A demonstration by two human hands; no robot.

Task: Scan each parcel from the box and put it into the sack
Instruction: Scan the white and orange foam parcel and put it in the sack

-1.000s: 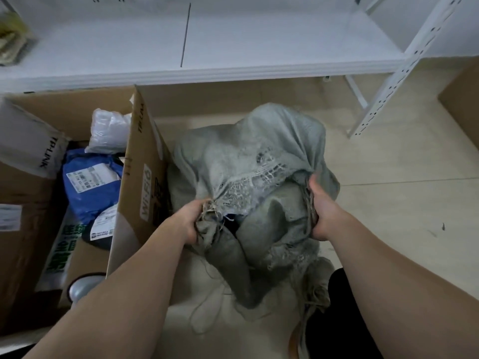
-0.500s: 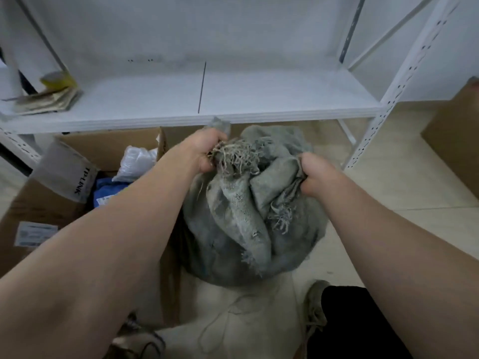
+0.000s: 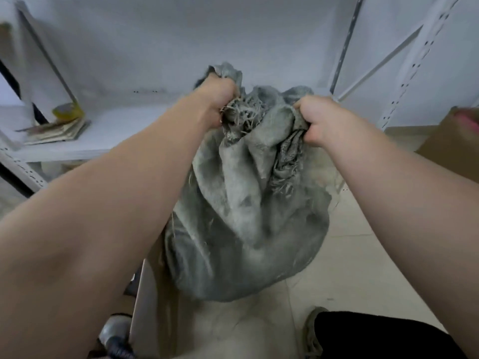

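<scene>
- Hands: left hand (image 3: 217, 95) and right hand (image 3: 320, 120) both clench the frayed mouth of the grey sack (image 3: 248, 229).
- Sack hangs bulging before a white shelf (image 3: 124, 125).

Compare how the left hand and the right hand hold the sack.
The left hand sits higher in the frame than the right hand. Cloth pokes up above the left hand; none shows above the right hand. Loose frayed threads spill beside the left hand; frayed weave hangs below the right hand. Both are fisted on the gathered mouth of the sack.
</scene>
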